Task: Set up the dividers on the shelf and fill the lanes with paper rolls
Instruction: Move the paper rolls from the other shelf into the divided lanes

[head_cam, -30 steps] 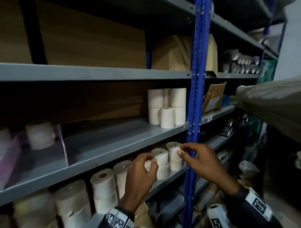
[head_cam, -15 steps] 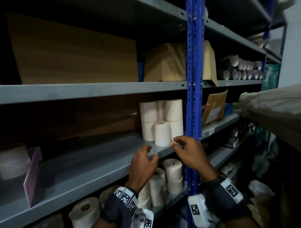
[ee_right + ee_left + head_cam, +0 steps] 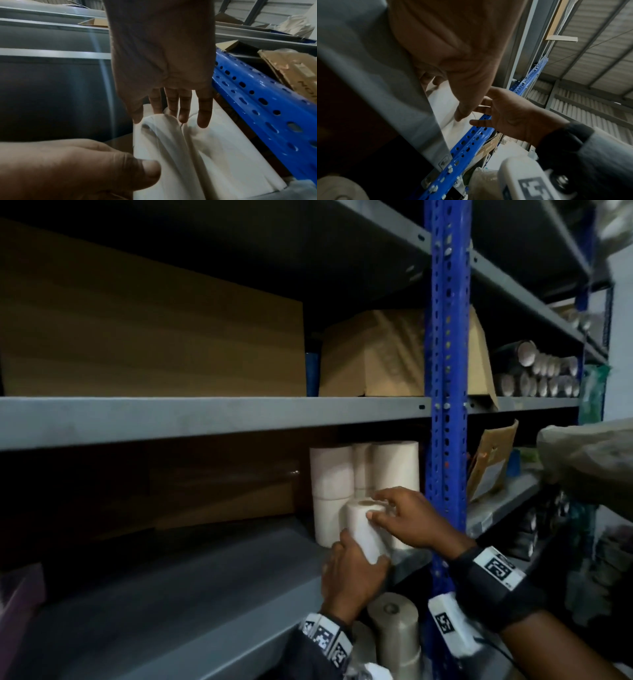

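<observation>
A white paper roll [image 3: 363, 530] stands tilted at the front of the middle grey shelf [image 3: 205, 594], beside the blue post. My left hand [image 3: 356, 556] grips its lower end, the thumb pressed on its side. My right hand [image 3: 376, 508] holds its top, fingers over the rim and thumb on the side. In the right wrist view the right hand [image 3: 161, 119] reaches over the roll [image 3: 171, 155] with fairly straight fingers. Stacked rolls [image 3: 332, 474] stand just behind. A purple divider [image 3: 20, 594] shows at the far left of the shelf.
The blue perforated post [image 3: 445, 405] stands just right of my hands. More rolls [image 3: 394, 628] sit on the shelf below. Cardboard boxes [image 3: 373, 357] fill the shelf above. The middle shelf is bare between the divider and the stack.
Both hands have risen from the lower shelf's rolls to the middle shelf and taken hold of the front roll, which now leans instead of standing upright.
</observation>
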Motion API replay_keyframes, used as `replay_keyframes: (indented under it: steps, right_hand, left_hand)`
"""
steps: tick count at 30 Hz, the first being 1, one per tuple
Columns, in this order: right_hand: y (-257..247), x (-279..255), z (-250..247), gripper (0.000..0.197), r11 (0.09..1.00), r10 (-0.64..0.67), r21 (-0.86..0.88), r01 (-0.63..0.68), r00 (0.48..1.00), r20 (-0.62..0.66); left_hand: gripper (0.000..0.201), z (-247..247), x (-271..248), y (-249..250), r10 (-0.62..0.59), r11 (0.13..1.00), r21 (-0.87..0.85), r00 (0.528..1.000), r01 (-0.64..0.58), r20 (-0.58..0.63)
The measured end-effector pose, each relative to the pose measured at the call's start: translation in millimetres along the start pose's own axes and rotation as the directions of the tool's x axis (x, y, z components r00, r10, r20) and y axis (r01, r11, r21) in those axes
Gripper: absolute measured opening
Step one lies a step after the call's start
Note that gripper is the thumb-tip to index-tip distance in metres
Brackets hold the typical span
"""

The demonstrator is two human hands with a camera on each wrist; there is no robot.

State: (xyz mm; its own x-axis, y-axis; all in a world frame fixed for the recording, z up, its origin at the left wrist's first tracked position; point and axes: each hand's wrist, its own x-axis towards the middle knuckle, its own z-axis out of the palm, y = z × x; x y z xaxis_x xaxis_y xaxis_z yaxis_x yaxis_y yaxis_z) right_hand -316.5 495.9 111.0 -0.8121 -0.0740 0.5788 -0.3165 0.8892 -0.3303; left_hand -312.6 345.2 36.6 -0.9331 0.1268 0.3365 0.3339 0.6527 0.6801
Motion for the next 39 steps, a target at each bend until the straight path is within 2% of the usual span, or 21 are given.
replay_keyframes:
  steps: [5,9,15,18,21,23,32,36,39]
  right_hand:
    - [11.1,12.5,13.3,0.047,0.99,-0.142,0.001,0.143,0.985,0.098]
    - [14.0,8.8,11.9,0.046,0.988,-0.156,0.042,0.152,0.983,0.1]
    - [8.9,-25.9,-3.3,0.042,0.962,-0.176,0.211,0.171,0.984,0.004]
    - [-3.8,-51.3,-25.0,0.041,0.931,-0.165,0.323,0.169,0.985,-0.038]
    - [-22.7,-75.6,-48.5,0.046,0.896,-0.19,0.403,0.184,0.982,-0.025]
    - [-39.0,-93.3,-58.2,0.045,0.868,-0.207,0.462,0.182,0.978,0.004]
    - [-107.4,-164.4,-55.3,0.043,0.739,-0.303,0.655,0.16,0.946,0.111]
    - [-141.1,-181.0,-50.6,0.051,0.741,-0.393,0.641,0.199,0.903,0.173]
    - [-166.8,-190.9,-45.6,0.052,0.737,-0.464,0.629,0.247,0.862,0.205]
  left_hand:
    - [0.075,13.7,16.2,-1.2,0.01,0.995,0.101,0.997,-0.002,-0.073]
    - [0.076,19.3,15.8,-2.6,0.039,0.99,0.141,0.993,-0.023,-0.111]
    - [0.071,16.1,-14.8,-5.6,0.223,0.97,0.143,0.954,-0.197,-0.201]
    - [0.068,7.2,-40.3,-4.2,0.3,0.953,0.032,0.922,-0.302,-0.243]
    - [0.074,-1.5,-75.2,-0.8,0.262,0.945,-0.121,0.924,-0.304,-0.278]
    - [0.075,-7.9,-102.5,1.6,0.219,0.948,-0.154,0.925,-0.277,-0.312]
    - [0.069,-56.2,-224.6,-11.1,0.123,0.973,-0.125,0.895,-0.193,-0.429]
    - [0.07,-81.0,-269.3,-23.2,0.088,0.981,-0.111,0.869,-0.161,-0.487]
    - [0.068,-97.8,-298.4,-33.0,0.068,0.984,-0.1,0.824,-0.149,-0.562]
